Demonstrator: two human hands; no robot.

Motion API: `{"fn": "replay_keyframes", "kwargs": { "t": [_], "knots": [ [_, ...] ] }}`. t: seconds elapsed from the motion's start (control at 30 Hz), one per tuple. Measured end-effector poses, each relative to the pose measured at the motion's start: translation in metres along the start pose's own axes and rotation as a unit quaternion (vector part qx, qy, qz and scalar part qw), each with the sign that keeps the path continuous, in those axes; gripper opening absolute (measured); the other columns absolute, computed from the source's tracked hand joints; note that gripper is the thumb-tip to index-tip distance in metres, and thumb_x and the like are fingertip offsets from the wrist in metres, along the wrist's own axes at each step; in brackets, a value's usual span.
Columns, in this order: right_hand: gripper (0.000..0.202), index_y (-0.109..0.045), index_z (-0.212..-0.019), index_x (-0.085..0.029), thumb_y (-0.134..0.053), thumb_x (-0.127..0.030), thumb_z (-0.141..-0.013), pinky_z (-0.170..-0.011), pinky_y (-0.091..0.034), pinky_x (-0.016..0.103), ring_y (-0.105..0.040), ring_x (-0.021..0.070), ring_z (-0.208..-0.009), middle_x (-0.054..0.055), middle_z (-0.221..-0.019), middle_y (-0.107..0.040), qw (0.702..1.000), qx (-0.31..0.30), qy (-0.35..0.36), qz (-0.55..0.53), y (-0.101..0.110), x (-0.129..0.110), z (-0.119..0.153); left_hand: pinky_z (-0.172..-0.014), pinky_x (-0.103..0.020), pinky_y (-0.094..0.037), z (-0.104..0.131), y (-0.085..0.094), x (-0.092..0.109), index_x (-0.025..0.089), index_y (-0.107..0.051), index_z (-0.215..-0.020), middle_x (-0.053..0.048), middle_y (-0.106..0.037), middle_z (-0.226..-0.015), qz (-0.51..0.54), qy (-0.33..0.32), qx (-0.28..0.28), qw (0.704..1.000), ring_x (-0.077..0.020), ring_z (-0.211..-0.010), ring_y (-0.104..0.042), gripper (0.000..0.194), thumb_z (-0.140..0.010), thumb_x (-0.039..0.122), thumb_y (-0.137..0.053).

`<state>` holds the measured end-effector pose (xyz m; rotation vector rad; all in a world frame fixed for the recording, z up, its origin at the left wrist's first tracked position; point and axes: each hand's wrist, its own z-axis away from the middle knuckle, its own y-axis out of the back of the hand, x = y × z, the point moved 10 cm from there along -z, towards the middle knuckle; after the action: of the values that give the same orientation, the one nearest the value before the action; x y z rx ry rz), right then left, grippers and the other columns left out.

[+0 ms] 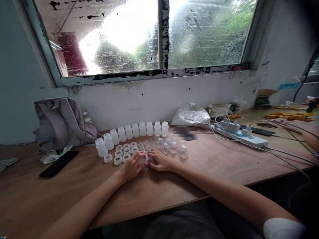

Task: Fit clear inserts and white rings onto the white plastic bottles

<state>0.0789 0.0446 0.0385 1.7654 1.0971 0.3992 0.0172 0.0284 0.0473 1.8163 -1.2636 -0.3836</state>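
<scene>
My left hand (pixel 134 165) and my right hand (pixel 157 160) meet at the middle of the wooden table, their fingers closed around a translucent ring (pixel 144 159). Below the ring a clear nipple-like part (pixel 145 168) shows between the hands. Several white rings (pixel 118 160) lie in rows left of my left hand. Small pointed clear nipples (pixel 147 144) stand just beyond my fingertips. Clear dome caps (pixel 173 147) are grouped beyond my right hand. Behind all these, frosted white bottles (pixel 129 131) stand upright in a curved row.
A grey backpack (pixel 63 122) and a black phone (pixel 58 163) are at the left. At the right lie a silvery bag (pixel 190 116) and a white power strip (pixel 251 139) with cables. Another person's hand (pixel 290 126) rests at the far right.
</scene>
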Motion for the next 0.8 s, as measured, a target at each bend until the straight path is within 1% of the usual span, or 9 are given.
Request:
{"fn": "replay_keyframes", "kwargs": {
  "t": [0.1, 0.17, 0.27, 0.37, 0.47, 0.57, 0.63, 0.73, 0.8],
  "knots": [
    [0.034, -0.051, -0.102, -0.016, -0.051, -0.013, -0.068, -0.078, -0.037, 0.033, -0.048, 0.0198, -0.085, 0.006, -0.088, -0.057, 1.000, 0.020, -0.017, -0.009, 0.004, 0.007, 0.002, -0.086, -0.033, -0.042, 0.000, -0.004, -0.003, 0.020, -0.041, -0.105, -0.008, -0.048, -0.105, 0.010, 0.010, -0.020, 1.000, -0.0190, -0.101, -0.048, 0.024, -0.084, 0.031, -0.041],
    [0.039, -0.049, -0.106, -0.017, -0.049, -0.011, -0.068, -0.079, -0.037, 0.033, -0.048, 0.0199, -0.086, 0.006, -0.089, -0.058, 0.999, 0.024, -0.020, -0.011, 0.004, 0.009, 0.002, -0.084, -0.032, -0.042, 0.000, -0.007, -0.004, 0.020, -0.042, -0.105, -0.007, -0.050, -0.102, 0.009, 0.018, -0.036, 0.999, -0.0182, -0.097, -0.050, 0.024, -0.085, 0.032, -0.040],
    [0.035, -0.051, -0.103, -0.017, -0.049, -0.010, -0.069, -0.078, -0.038, 0.032, -0.049, 0.0197, -0.085, 0.005, -0.087, -0.059, 1.000, 0.021, -0.017, -0.005, 0.002, 0.008, 0.002, -0.083, -0.032, -0.042, 0.000, -0.009, -0.005, 0.020, -0.044, -0.104, -0.006, -0.051, -0.100, 0.000, 0.020, -0.047, 0.999, -0.0175, -0.094, -0.051, 0.023, -0.085, 0.033, -0.039],
    [0.030, -0.052, -0.100, -0.017, -0.048, -0.011, -0.071, -0.077, -0.038, 0.032, -0.049, 0.0193, -0.084, 0.006, -0.087, -0.058, 1.000, 0.023, -0.013, -0.002, 0.002, 0.005, 0.001, -0.083, -0.032, -0.042, 0.001, -0.009, -0.005, 0.020, -0.045, -0.103, -0.006, -0.052, -0.101, -0.014, 0.023, -0.046, 0.999, -0.0176, -0.094, -0.051, 0.023, -0.085, 0.034, -0.040],
    [0.028, -0.052, -0.099, -0.018, -0.048, -0.011, -0.072, -0.077, -0.038, 0.032, -0.049, 0.0189, -0.084, 0.006, -0.086, -0.058, 0.999, 0.033, -0.018, -0.001, 0.003, 0.005, 0.002, -0.083, -0.032, -0.042, 0.002, -0.004, -0.007, 0.021, -0.045, -0.104, -0.005, -0.052, -0.101, -0.020, 0.027, -0.024, 0.999, -0.0177, -0.094, -0.051, 0.024, -0.084, 0.033, -0.042],
    [0.029, -0.052, -0.100, -0.018, -0.048, -0.011, -0.073, -0.077, -0.038, 0.032, -0.050, 0.0186, -0.085, 0.005, -0.086, -0.058, 0.999, 0.037, -0.025, -0.002, 0.004, 0.007, 0.002, -0.085, -0.033, -0.041, 0.002, 0.003, -0.003, 0.021, -0.044, -0.104, -0.006, -0.053, -0.101, -0.014, 0.006, 0.010, 1.000, -0.0182, -0.097, -0.050, 0.025, -0.082, 0.031, -0.045],
    [0.029, -0.052, -0.100, -0.017, -0.049, -0.011, -0.072, -0.077, -0.039, 0.032, -0.050, 0.0187, -0.085, 0.006, -0.086, -0.058, 0.999, 0.036, -0.030, -0.003, 0.004, 0.008, 0.002, -0.085, -0.033, -0.041, 0.003, 0.006, 0.000, 0.020, -0.044, -0.103, -0.006, -0.054, -0.100, -0.009, -0.006, 0.022, 1.000, -0.0185, -0.097, -0.050, 0.026, -0.079, 0.029, -0.048],
    [0.028, -0.052, -0.099, -0.017, -0.049, -0.011, -0.071, -0.077, -0.039, 0.032, -0.050, 0.0191, -0.086, 0.006, -0.087, -0.059, 0.999, 0.037, -0.034, -0.002, 0.004, 0.008, 0.002, -0.082, -0.033, -0.043, 0.004, 0.008, -0.001, 0.020, -0.045, -0.103, -0.006, -0.055, -0.096, 0.002, 0.011, 0.020, 1.000, -0.0186, -0.091, -0.052, 0.028, -0.077, 0.029, -0.050],
    [0.027, -0.052, -0.099, -0.016, -0.049, -0.011, -0.072, -0.077, -0.039, 0.033, -0.050, 0.0193, -0.087, 0.006, -0.088, -0.059, 0.999, 0.040, -0.032, -0.001, 0.003, 0.008, 0.002, -0.080, -0.032, -0.044, 0.004, 0.006, -0.002, 0.020, -0.045, -0.103, -0.006, -0.055, -0.096, 0.013, 0.026, 0.003, 1.000, -0.0183, -0.089, -0.053, 0.030, -0.076, 0.029, -0.051]
  ]
}}
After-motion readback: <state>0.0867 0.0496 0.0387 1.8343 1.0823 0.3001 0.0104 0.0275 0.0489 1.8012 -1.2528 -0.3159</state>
